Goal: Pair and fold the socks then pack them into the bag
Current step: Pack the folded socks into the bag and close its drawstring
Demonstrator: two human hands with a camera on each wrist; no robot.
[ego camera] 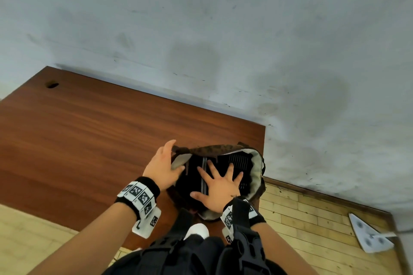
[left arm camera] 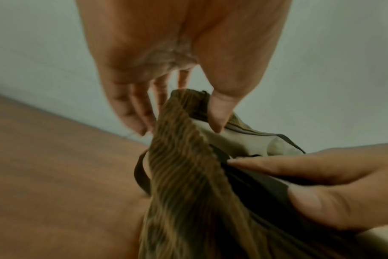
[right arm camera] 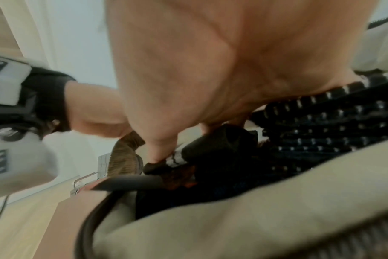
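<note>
Packing step, near its end by the look of it.

The bag [ego camera: 258,164], brown corduroy outside with a pale lining, sits at the desk's [ego camera: 89,140] right-hand near corner, close to the right edge, its mouth gaping toward the person.

The left hand [ego camera: 164,164] holds the left rim of the mouth: in the left wrist view the thumb presses on the pale lining inside while the fingers lie along the ribbed outside, so the rim is pinched between them and kept up.

The right hand [ego camera: 220,187] is spread wide, fingers straight and fanned, palm down on the socks [ego camera: 240,159] inside the bag. It grips nothing; it presses.

The socks are dark, some with pale stripes, some with rows of light dots. They fill the opening nearly to the rim. How many pairs there are, and whether each is folded, cannot be told from here. No socks show on the desk top in the head view.

Judgement: this is tamping down, seating the load so that it sits below the rim. Next move probably calls for lifting the right palm straight off so no sock drags out with it, while the left hand holds the rim steady. A dark edging, perhaps a zip, runs along the rim; if closing follows, the cloth must stay clear of it.

Bag is near the desk edge; a hard push rightward could tip it off.
</note>
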